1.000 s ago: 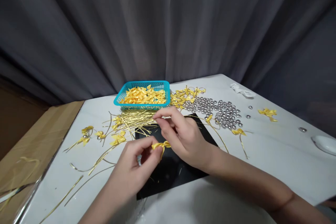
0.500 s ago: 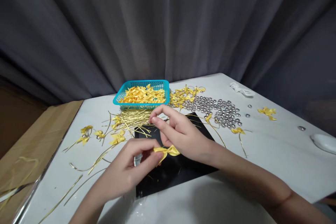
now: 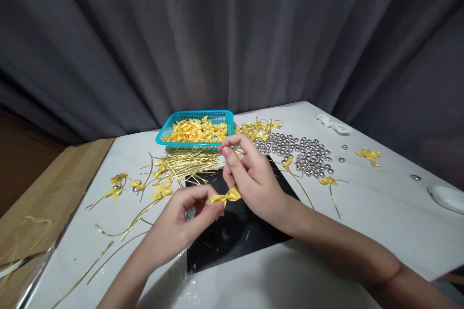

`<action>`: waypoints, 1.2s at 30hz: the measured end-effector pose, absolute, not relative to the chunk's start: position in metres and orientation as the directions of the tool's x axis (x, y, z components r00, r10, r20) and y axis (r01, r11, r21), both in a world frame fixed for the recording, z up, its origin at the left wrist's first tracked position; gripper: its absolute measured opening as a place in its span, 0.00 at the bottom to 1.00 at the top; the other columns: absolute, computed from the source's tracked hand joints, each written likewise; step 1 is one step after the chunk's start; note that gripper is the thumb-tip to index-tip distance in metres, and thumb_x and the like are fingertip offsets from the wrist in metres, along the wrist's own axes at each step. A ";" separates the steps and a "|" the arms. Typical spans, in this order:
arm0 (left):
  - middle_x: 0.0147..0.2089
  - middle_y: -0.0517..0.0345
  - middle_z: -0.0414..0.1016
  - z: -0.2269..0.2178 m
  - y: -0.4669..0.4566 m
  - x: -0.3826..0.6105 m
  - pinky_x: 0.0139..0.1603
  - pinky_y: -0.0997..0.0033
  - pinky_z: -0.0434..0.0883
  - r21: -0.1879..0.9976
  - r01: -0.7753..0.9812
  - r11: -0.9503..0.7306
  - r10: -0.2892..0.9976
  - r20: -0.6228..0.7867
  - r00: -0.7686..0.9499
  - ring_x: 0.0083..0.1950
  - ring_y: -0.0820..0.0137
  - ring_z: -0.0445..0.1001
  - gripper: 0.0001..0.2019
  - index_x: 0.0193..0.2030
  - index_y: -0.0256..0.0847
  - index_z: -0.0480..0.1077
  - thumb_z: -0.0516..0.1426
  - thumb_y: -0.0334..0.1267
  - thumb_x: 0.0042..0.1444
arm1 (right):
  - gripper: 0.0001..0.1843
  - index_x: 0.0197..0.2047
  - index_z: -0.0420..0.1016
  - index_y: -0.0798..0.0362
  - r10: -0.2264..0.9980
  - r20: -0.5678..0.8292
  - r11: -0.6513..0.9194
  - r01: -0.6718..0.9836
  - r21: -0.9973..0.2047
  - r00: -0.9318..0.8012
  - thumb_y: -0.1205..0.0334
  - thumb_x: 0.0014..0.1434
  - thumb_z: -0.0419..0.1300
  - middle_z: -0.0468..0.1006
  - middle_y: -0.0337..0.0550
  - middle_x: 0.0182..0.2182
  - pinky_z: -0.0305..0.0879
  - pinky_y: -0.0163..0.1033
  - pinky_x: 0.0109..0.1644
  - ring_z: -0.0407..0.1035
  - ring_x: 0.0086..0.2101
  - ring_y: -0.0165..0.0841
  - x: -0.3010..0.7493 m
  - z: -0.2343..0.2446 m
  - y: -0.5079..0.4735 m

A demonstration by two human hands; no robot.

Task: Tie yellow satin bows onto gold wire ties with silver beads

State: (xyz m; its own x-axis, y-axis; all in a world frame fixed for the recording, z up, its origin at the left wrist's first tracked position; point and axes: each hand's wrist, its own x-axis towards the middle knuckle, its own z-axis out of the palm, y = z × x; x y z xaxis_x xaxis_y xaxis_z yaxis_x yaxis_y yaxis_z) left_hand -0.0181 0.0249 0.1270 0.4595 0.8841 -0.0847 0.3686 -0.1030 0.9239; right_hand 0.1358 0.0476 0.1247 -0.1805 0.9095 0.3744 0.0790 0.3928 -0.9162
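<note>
A yellow satin ribbon bow (image 3: 229,195) is pinched between the thumb and fingers of my left hand (image 3: 188,217), above a black mat (image 3: 235,241). My right hand (image 3: 252,178) is just beyond the bow, thumb pressed to the curled fingers; whatever they pinch is too small or hidden to make out. The bow's right loop lies close against the right palm. Past the hands lies a heap of gold twist ties (image 3: 188,164). A turquoise basket (image 3: 159,137) behind it is filled with more yellow bows (image 3: 199,131).
Many silver domed beads (image 3: 313,154) are scattered right of centre, beside a pile of yellow bows with ties (image 3: 257,128). Loose ties and bows (image 3: 161,189) lie on the left. A white computer mouse (image 3: 447,197) and crumpled white tissue (image 3: 333,124) are on the right.
My left hand has lifted the bow slightly up and away from me. My right hand has shifted a little forward and right, its fingers still closed.
</note>
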 end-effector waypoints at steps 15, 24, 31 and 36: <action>0.23 0.63 0.62 0.124 0.025 -0.017 0.28 0.76 0.60 0.976 0.211 0.060 0.837 -0.164 0.523 0.26 0.74 0.61 0.14 0.24 0.39 0.65 0.53 0.44 0.57 | 0.07 0.38 0.60 0.53 0.919 0.225 0.237 0.000 -0.971 -0.323 0.58 0.64 0.49 0.56 0.26 0.14 0.48 0.24 0.17 0.52 0.14 0.20 0.133 0.122 0.053; 0.25 0.63 0.62 0.125 0.022 -0.016 0.26 0.76 0.58 0.970 0.236 -0.066 0.941 -0.018 0.337 0.26 0.75 0.59 0.08 0.32 0.40 0.68 0.56 0.43 0.55 | 0.08 0.37 0.61 0.53 0.933 0.212 0.238 0.058 -0.969 -0.292 0.58 0.64 0.49 0.56 0.26 0.14 0.48 0.25 0.17 0.51 0.13 0.19 0.137 0.126 0.054; 0.23 0.63 0.65 0.125 0.022 -0.009 0.25 0.76 0.59 0.954 0.298 -0.041 0.915 -0.084 0.394 0.23 0.76 0.60 0.11 0.27 0.38 0.68 0.55 0.42 0.55 | 0.08 0.37 0.62 0.53 0.921 0.218 0.286 0.182 -0.941 -0.324 0.58 0.63 0.50 0.55 0.27 0.14 0.44 0.27 0.18 0.52 0.14 0.21 0.137 0.126 0.054; 0.22 0.62 0.66 0.125 0.019 -0.010 0.24 0.77 0.61 0.956 0.290 -0.032 0.939 -0.070 0.336 0.24 0.76 0.63 0.12 0.24 0.38 0.68 0.56 0.42 0.54 | 0.08 0.38 0.62 0.53 0.908 0.269 0.372 0.322 -0.871 -0.322 0.59 0.64 0.48 0.57 0.28 0.14 0.45 0.29 0.20 0.53 0.15 0.22 0.144 0.127 0.060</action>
State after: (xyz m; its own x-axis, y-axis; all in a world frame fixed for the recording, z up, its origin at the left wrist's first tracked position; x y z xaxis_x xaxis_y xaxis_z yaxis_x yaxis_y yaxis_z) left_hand -0.0100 0.0193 0.1249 0.3358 0.9393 -0.0702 0.2902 -0.0322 0.9564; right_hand 0.1443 0.0602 0.1265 -0.3216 0.9080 0.2687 0.3221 0.3717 -0.8707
